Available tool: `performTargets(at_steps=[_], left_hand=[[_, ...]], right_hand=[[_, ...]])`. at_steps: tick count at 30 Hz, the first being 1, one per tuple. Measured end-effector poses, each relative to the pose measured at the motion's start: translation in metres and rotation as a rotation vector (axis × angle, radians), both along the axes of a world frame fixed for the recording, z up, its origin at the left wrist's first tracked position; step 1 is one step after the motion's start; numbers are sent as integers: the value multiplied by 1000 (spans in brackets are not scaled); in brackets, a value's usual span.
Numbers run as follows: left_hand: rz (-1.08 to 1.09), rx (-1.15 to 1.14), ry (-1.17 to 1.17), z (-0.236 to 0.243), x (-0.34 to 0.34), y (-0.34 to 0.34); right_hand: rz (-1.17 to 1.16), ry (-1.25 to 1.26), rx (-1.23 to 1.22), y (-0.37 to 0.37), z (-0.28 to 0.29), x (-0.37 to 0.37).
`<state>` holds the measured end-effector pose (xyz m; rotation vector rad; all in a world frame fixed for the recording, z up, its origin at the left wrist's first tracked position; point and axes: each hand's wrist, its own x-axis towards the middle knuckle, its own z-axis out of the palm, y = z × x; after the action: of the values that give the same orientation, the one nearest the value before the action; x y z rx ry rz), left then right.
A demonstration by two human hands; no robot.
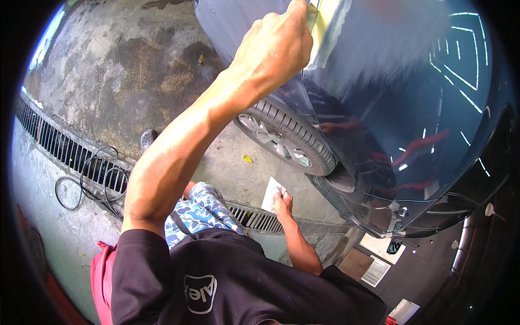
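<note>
So — both hands are full beside a dark blue car [417,116].

Near the middle, toward one o'clock, a wheel [287,138] stands between the two hands; out at nine, a black cable [81,174] loops across the drain grate [59,149], with a grey shoe [147,139] inward of it. The left hand [279,46], at twelve, has its fingers curled tight on an olive-yellow flat piece [312,16] (partly hidden by the hand) — it shows on their three-o'clock side, next to a pale yellow strip [328,30] on the bodywork. The right hand [283,205], just off centre at five, grips a white board [270,196] that juts from its fingers toward eleven. Bare concrete [124,70] spreads past the car's edge at ten to eleven, and more floor separates board from wheel.
</note>
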<state>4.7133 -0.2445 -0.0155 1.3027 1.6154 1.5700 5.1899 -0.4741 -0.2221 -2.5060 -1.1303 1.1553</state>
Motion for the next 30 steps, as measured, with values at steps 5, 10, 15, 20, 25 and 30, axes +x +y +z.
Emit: performTargets(at_steps=[5, 10, 15, 20, 25, 30], left_hand=[[51, 3, 58, -4, 6, -1], [28, -32, 31, -4, 9, -2], [51, -9, 39, -8, 12, -3], [43, -24, 15, -5, 12, -4], [51, -26, 2, -6, 14, -7], [57, 2, 10, -11, 16, -6]], right_hand=[[12, -5, 31, -3, -8, 7], [5, 17, 47, -3, -13, 11], [28, 14, 48, -5, -14, 16], [55, -26, 52, -5, -17, 23], [47, -35, 14, 1, -9, 14], [50, -77, -14, 4, -1, 8]])
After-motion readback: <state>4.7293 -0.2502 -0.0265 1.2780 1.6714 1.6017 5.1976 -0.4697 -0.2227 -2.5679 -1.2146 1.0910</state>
